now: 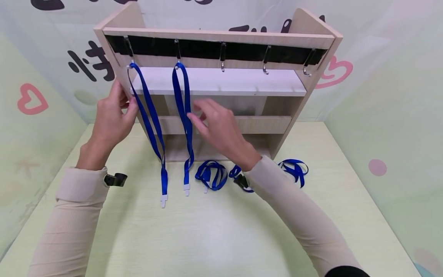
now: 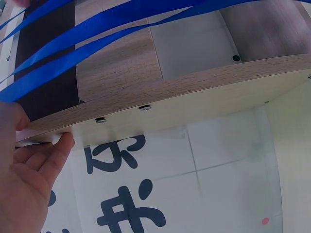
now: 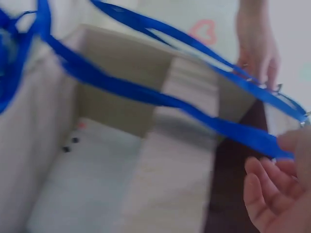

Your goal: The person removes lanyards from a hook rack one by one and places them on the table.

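Two blue lanyards hang from hooks on a wooden rack [image 1: 221, 34]. The left lanyard [image 1: 164, 177] is on the leftmost hook, its white clip down over the table. Beside it, the second lanyard [image 1: 189, 142] loops over the second hook, slightly twisted. My left hand [image 1: 114, 117] grips the rack's left side panel [image 2: 180, 86], thumb at the front edge and fingers on the outer face. My right hand [image 1: 221, 127] is beside the second lanyard, fingers loosely bent and thumb tip right at the strap. In the right wrist view that strap [image 3: 121, 90] runs up to the thumb.
Three bare hooks, including the middle hook [image 1: 222, 57], line the black strip [image 1: 200, 49]. On the table [image 1: 214, 231] lie a coiled lanyard [image 1: 206, 176], another with a black piece [image 1: 241, 181] partly behind my right wrist, and one [image 1: 300, 175] at right. Walls stand around.
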Available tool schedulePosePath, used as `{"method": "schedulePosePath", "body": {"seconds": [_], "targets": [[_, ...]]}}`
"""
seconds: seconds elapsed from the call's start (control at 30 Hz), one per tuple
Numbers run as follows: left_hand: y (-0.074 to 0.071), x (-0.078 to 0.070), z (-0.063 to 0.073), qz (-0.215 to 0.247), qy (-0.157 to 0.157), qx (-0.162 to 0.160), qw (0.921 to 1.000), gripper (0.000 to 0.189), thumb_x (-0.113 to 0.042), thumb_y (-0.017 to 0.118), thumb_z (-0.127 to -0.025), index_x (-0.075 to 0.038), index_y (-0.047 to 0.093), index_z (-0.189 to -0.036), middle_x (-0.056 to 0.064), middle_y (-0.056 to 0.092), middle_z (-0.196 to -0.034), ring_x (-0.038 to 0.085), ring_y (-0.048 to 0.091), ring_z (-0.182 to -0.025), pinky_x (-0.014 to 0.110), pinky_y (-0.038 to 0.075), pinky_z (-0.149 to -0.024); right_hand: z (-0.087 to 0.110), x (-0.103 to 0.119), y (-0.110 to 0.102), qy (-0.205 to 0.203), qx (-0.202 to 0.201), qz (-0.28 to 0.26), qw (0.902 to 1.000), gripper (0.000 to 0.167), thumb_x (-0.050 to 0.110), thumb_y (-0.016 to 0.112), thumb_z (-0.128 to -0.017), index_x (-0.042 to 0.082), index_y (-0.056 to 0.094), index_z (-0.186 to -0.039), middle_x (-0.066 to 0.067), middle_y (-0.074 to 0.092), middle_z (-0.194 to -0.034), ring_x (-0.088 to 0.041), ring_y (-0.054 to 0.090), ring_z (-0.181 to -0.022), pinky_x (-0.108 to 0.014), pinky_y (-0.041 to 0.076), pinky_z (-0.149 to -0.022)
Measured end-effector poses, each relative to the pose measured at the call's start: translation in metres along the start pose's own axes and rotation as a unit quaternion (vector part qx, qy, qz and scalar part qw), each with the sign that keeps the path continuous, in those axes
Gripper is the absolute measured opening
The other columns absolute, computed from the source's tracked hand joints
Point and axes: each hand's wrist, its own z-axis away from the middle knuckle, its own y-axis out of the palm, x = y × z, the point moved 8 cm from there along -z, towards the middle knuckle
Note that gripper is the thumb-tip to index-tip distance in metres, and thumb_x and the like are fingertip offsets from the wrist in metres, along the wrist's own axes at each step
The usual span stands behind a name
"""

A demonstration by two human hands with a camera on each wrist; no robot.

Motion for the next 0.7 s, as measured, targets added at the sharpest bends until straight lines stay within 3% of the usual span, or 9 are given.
{"method": "schedulePosePath", "body": {"seconds": [0.13,0.4,0.7], "targets": [[0.0,0.0,0.0,0.0,-0.001,0.001,1.0,0.041,-0.016,0.047,-0.101,-0.004,0.045,-0.139,0.017,0.065,-0.129,0.034,0.066,-0.112,0.011,0.05,-0.09,-0.018,0.014,-0.016,0.022,-0.052,0.007,0.9984,0.038,0.029,0.06,-0.099,0.0,0.063,-0.124,-0.012,0.069,-0.109,-0.016,0.069,-0.086,-0.019,0.055,-0.072],[-0.001,-0.002,0.001,0.012,0.002,-0.013,0.9999,0.039,-0.014,0.047,-0.1,-0.003,0.048,-0.138,0.017,0.067,-0.126,0.033,0.068,-0.11,0.008,0.049,-0.087,-0.04,0.024,-0.023,0.077,-0.078,0.048,0.9928,0.048,0.042,0.061,-0.096,0.002,0.063,-0.123,-0.008,0.068,-0.101,-0.013,0.065,-0.075,-0.019,0.051,-0.064],[-0.002,-0.004,0.001,0.011,0.008,-0.024,0.9996,0.038,-0.014,0.045,-0.1,-0.002,0.049,-0.136,0.017,0.068,-0.123,0.032,0.069,-0.107,0.007,0.048,-0.086,-0.051,0.032,-0.026,0.062,-0.09,0.095,0.9895,0.038,0.041,0.06,-0.097,0.005,0.07,-0.099,-0.003,0.068,-0.081,-0.012,0.06,-0.063,-0.019,0.043,-0.052]]}}
